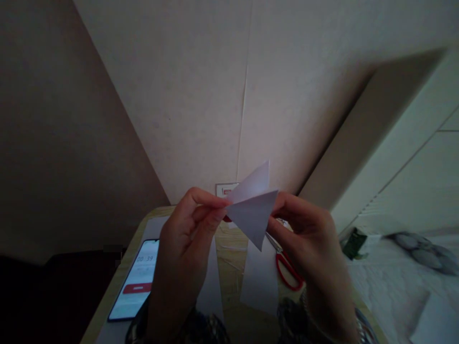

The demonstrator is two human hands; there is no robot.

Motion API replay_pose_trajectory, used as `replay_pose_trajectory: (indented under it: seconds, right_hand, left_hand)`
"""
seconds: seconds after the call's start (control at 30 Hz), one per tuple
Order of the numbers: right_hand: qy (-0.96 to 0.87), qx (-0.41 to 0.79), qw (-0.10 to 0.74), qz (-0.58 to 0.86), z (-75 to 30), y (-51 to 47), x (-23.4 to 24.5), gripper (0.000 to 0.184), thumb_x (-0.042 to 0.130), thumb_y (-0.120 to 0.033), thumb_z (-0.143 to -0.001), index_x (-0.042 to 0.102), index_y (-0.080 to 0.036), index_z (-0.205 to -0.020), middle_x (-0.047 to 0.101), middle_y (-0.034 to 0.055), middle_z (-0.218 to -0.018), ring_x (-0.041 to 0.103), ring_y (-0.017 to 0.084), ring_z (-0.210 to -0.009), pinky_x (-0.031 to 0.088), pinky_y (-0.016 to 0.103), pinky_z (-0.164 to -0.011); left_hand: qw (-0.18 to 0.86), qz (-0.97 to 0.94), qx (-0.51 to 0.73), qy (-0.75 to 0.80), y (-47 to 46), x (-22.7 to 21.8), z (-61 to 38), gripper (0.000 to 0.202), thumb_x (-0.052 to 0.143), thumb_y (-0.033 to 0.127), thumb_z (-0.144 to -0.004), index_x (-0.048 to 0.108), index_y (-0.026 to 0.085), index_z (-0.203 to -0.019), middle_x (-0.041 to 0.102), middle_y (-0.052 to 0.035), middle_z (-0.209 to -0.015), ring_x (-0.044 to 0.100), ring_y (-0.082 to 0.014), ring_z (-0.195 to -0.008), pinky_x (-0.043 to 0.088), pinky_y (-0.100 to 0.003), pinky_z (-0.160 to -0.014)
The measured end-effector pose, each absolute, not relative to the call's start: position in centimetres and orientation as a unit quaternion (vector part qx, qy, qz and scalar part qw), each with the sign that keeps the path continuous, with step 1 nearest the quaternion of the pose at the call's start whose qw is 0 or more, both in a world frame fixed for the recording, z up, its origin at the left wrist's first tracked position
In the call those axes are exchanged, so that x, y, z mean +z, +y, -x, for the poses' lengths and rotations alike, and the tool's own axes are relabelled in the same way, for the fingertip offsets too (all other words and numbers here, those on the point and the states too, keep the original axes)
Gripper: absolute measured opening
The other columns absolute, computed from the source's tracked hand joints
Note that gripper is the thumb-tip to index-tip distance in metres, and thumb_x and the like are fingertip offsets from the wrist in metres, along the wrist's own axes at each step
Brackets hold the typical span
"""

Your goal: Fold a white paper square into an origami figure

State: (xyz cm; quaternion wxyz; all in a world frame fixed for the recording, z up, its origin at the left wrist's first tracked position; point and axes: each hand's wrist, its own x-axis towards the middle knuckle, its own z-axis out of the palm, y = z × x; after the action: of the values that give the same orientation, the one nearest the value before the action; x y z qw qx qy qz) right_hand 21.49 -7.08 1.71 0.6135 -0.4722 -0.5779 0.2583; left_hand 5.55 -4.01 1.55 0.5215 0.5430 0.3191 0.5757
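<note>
Below the pale wall [193, 95], a lt wood table [231, 286] is seen, w/ L hand [188, 241] & R hand [308, 234] raised over it. Phone [131, 279] w/ timer display is laid at L, partly hidden by L hand. Loose paper strip [260, 284] is laid nr centre; red-handled scissors [291, 279] are placed just R of it, partly covered by R hand. Smallest: folded paper [253, 215], held up betw. hands, two pointed flaps spread apart. Its narrow end is pinched betw. L thumb & forefinger; R fingertips are hidden at its R edge, so grip cannot be told. Risk (judged): crease could be skewed or flap torn if R side is pulled unevenly; piece could be dropped if L pinch is loosened, no support being given from below.
</note>
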Motion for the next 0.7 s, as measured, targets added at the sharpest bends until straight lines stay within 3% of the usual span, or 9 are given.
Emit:
replay_pose_trajectory:
  seconds: [0.17,0.37,0.5,0.57,0.63,0.7]
  right_hand:
    - [-0.590,0.272,0.597,0.470,-21.92,-7.27,1.78,0.018,0.077,-0.013,-0.080,0.074,-0.024,-0.066,0.074,-0.0061,-0.064,0.068,0.012,-0.063,0.050,0.020,-0.064]
    - [-0.585,0.277,0.591,0.482,-22.12,-7.38,2.26,0.024,0.078,-0.009,-0.073,0.065,-0.020,-0.055,0.065,-0.0079,-0.053,0.057,0.008,-0.054,0.040,0.017,-0.052]
    - [-0.590,0.281,0.585,0.480,-22.05,-7.44,2.28,0.024,0.076,-0.010,-0.072,0.064,-0.020,-0.055,0.064,-0.0073,-0.054,0.056,0.008,-0.054,0.039,0.019,-0.054]
    - [-0.593,0.286,0.581,0.477,-22.08,-7.51,2.16,0.023,0.073,-0.009,-0.074,0.064,-0.021,-0.056,0.064,-0.0068,-0.055,0.057,0.010,-0.056,0.041,0.021,-0.056]
    - [-0.598,0.289,0.576,0.477,-22.17,-7.59,2.02,0.024,0.070,-0.008,-0.075,0.064,-0.022,-0.057,0.063,-0.0063,-0.056,0.058,0.011,-0.059,0.043,0.023,-0.060]
    - [-0.602,0.293,0.572,0.474,-22.27,-7.67,1.88,0.025,0.070,-0.008,-0.077,0.065,-0.022,-0.057,0.063,-0.0058,-0.058,0.059,0.012,-0.060,0.044,0.024,-0.062]
  left_hand:
    - [0.524,-0.582,0.542,0.304,-4.13,1.73,-5.04,0.018,0.069,0.018,-0.094,0.071,0.028,-0.079,0.071,0.0076,-0.066,0.064,-0.0116,-0.057,0.056,-0.023,-0.072]
    - [0.547,-0.587,0.522,0.288,-3.93,1.82,-4.96,0.015,0.070,0.022,-0.093,0.071,0.027,-0.079,0.077,0.0048,-0.075,0.075,-0.0157,-0.079,0.055,-0.022,-0.073]
    - [0.562,-0.582,0.517,0.279,-3.80,1.76,-4.96,0.016,0.069,0.020,-0.093,0.072,0.028,-0.080,0.075,0.0058,-0.068,0.074,-0.0145,-0.078,0.055,-0.021,-0.073]
    - [0.581,-0.566,0.516,0.274,-3.81,1.86,-5.02,0.013,0.073,0.021,-0.091,0.073,0.028,-0.080,0.074,0.0070,-0.066,0.070,-0.0114,-0.067,0.056,-0.020,-0.073]
    - [0.611,-0.539,0.513,0.269,-3.87,2.09,-5.15,0.012,0.081,0.021,-0.083,0.073,0.028,-0.079,0.074,0.0088,-0.065,0.065,-0.0092,-0.056,0.058,-0.020,-0.074]
    - [0.638,-0.513,0.505,0.274,-3.94,2.34,-5.33,0.020,0.089,0.019,-0.074,0.072,0.029,-0.080,0.075,0.0098,-0.064,0.070,-0.0111,-0.060,0.060,-0.021,-0.073]
